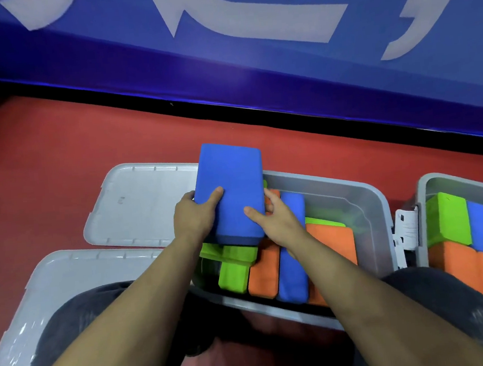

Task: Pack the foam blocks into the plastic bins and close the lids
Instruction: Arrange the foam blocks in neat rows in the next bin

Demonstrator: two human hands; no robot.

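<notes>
Blue block: lying flat, tilted, above the middle bin's left end, gripped from both sides.
Middle bin: standing open, holding green, orange and blue blocks on edge.
Right bin: sitting open, packed nearly full, perhaps in two layers.
Lids: lying off, left of the bins.

there is one view, from a wide-angle camera worn on the person's head. it looks forward and steeply down past both bare forearms, close over the clear plastic bin between the knees. the red floor runs up to the blue wall with pale lettering at the top, where straight edges bow near the borders.
</notes>
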